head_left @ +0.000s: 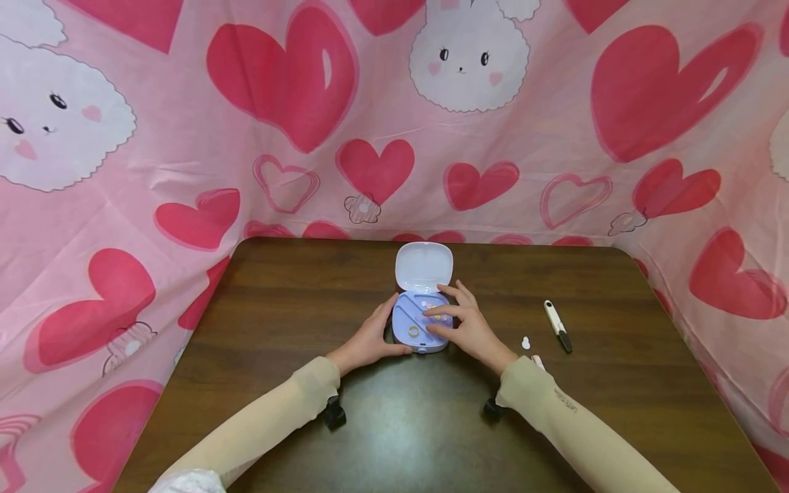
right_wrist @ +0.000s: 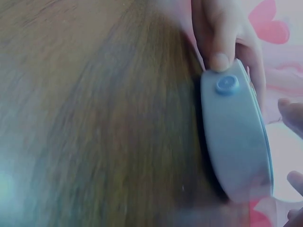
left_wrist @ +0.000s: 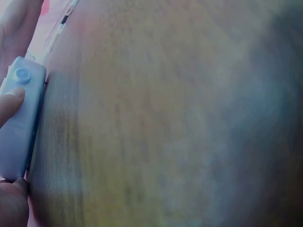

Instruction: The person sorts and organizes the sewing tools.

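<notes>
A small lilac case (head_left: 403, 322) with a white lid (head_left: 424, 266) raised at its back stands on the table. Inside are a gold ring (head_left: 414, 332), a slanting divider and several tiny pastel pieces, too small to identify. My left hand (head_left: 368, 339) grips the case's left side, its thumb on the front near the round button (right_wrist: 227, 84). Over the right part of the case, my right hand (head_left: 471, 330) reaches in with spread fingers. Its fingertips are apart in the right wrist view, and I see nothing held between them.
On the brown wooden table (head_left: 277, 294), a white-and-black tool (head_left: 557, 325) lies to the right. Nearer are a small white piece (head_left: 525, 342) and a pale item (head_left: 538, 361) partly hidden by the right sleeve. A pink heart-print cloth (head_left: 376, 198) hangs behind the table.
</notes>
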The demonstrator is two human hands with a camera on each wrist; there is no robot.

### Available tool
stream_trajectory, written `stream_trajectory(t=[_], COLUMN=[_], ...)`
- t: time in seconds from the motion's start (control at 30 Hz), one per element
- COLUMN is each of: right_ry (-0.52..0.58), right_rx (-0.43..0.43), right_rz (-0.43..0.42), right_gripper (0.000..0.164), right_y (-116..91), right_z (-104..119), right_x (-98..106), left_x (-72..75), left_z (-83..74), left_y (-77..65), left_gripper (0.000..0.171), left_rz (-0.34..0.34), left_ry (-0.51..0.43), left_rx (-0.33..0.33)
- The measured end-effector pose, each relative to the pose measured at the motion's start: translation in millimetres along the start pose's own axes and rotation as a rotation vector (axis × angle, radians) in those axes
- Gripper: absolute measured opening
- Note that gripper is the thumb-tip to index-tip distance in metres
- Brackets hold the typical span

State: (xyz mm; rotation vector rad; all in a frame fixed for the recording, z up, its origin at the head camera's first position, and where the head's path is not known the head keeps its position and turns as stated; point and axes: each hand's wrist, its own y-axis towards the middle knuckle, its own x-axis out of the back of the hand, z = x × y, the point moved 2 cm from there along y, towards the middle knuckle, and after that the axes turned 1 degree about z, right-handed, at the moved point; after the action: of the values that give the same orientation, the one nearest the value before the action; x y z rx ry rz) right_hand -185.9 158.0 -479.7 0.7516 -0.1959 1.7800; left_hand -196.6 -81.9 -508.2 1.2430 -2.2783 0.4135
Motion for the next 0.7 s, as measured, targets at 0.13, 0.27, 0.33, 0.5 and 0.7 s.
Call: stream_trajectory(t=[0.13,0.27,0.33,0.5,0.7], right_ry=[0.005,-0.005,-0.006,-0.015,-0.03], right_rx=[0.005,-0.01,-0.009,0.003,-0.047], right_rz=[-0.015,-0.025,-0.033,-0.07,-0.082], right_gripper=[0.024,0.022,0.022,0.023,0.024], right_y=[-4,-10,-13,-20,-29], right_z=[-5,-12,-14,-20,-25], right_x=[9,18,23,35,49], left_x=[-0.1,0.3,0.7,1.5,0.8], left_z=[0.0,-1.0,-1.8,-3.1,-1.6], left_y=[0.2,-0.4,-0.8,-1.0,-1.1], left_gripper=[0.115,0.115,0.116,0.116,0.116], left_rz=[-0.002,0.002,0.004,0.01,0.011], left_ry=[-0.004,-0.009,-0.02,-0.033,-0.025], left_rx=[0.005,0.014,0.018,0.033,0.04])
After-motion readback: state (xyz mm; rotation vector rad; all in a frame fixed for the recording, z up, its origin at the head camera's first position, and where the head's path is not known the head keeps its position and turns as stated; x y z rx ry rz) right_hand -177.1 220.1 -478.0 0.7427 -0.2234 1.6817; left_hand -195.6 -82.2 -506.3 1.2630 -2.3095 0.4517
